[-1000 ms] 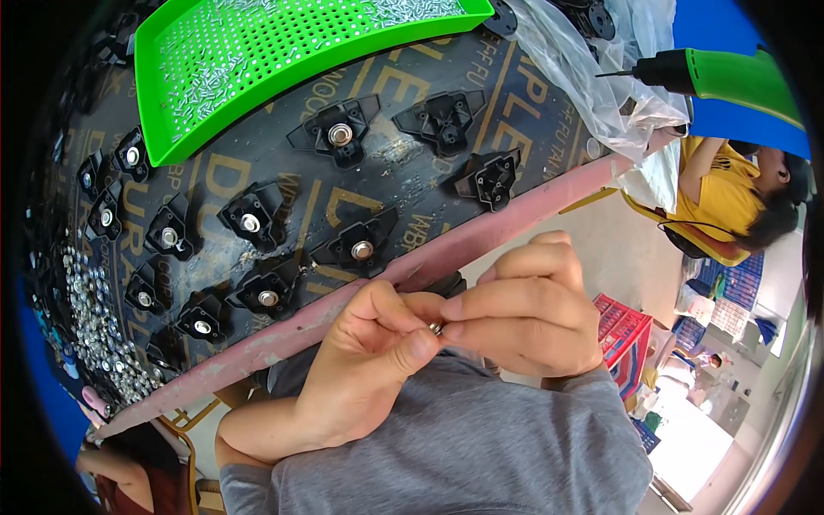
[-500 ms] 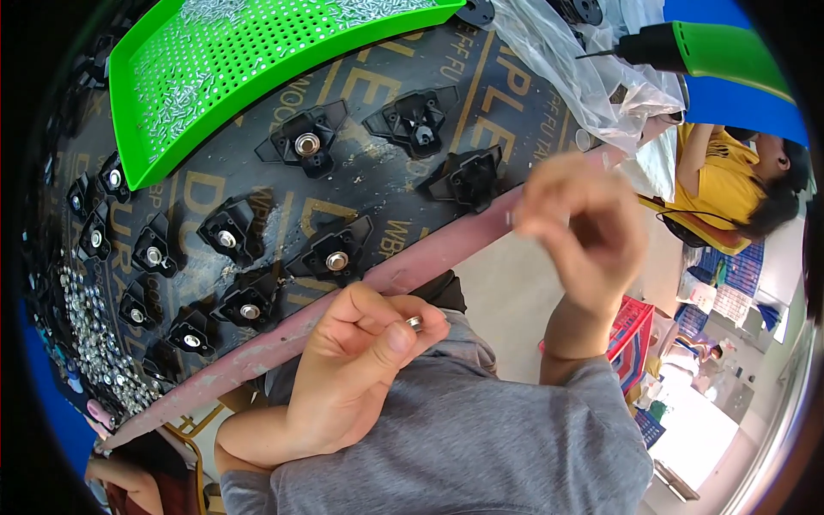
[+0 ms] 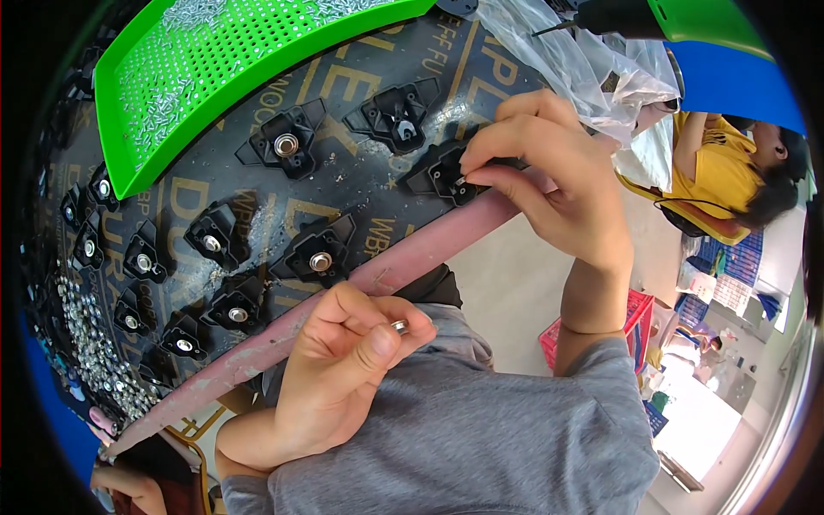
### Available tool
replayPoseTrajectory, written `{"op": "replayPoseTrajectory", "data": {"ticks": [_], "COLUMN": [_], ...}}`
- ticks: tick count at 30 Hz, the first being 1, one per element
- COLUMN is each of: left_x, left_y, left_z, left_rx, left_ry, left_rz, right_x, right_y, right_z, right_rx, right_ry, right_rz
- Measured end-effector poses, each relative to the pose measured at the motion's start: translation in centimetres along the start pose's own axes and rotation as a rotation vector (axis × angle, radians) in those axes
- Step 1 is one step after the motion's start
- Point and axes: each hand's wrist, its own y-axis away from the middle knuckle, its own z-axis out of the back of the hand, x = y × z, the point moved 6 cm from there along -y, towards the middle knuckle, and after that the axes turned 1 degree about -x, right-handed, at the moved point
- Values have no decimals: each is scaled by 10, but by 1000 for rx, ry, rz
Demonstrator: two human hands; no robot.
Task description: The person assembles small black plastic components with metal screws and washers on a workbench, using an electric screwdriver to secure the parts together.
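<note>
My left hand (image 3: 339, 373) is closed near the table edge, pinching a small round silver metal piece (image 3: 400, 326) between thumb and fingertip. Over the table's near edge, my right hand (image 3: 562, 176) pinches a tiny silver piece (image 3: 462, 181) between thumb and forefinger. Its fingertips are right at a black plastic part (image 3: 442, 174) that has no round metal piece showing. Farther off lies another black part (image 3: 395, 116) with a pale piece in its middle. Closer to my left hand, a black part (image 3: 317, 250) carries a round silver piece in its centre.
A green perforated tray (image 3: 112, 137) holds many small screws. More black parts (image 3: 143, 252) with silver centres lie to the left, beside a heap of small metal pieces (image 3: 103, 352). A green-and-black electric screwdriver (image 3: 669, 19) hangs at upper right above plastic sheeting (image 3: 635, 81). Another person (image 3: 708, 163) sits beyond.
My right hand has moved left and slightly up, bringing its tiny silver piece to the black part. My left hand keeps its hold, nearly still. The view has shifted slightly.
</note>
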Motion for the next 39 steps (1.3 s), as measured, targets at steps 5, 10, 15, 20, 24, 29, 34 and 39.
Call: {"op": "replayPoseTrajectory", "data": {"ticks": [5, 10, 15, 20, 24, 29, 34, 39], "left_x": [0, 1, 5, -6, -15, -15, 0, 3], "left_y": [0, 2, 1, 1, 1, 3, 2, 1], "left_z": [-1, 0, 0, -6, -8, 0, -3, 3], "left_rx": [17, 1, 42, 132, 137, 13, 103, 164], "left_ry": [2, 32, 7, -168, -223, -171, -268, -349], "left_rz": [14, 52, 29, -237, -313, -276, -23, 41], "right_x": [7, 12, 44, 66, 68, 65, 26, 11], "right_y": [2, 3, 18, 22, 14, -13, -48, -57], "right_z": [0, 2, 16, -14, -23, -22, -7, -19], "right_rx": [2, -67, -212, -63, -9, 88, -24, 69], "right_ry": [106, 221, -19, -452, -608, -576, 63, 96], "right_rz": [65, 109, 79, 133, 80, 4, 30, 34]}}
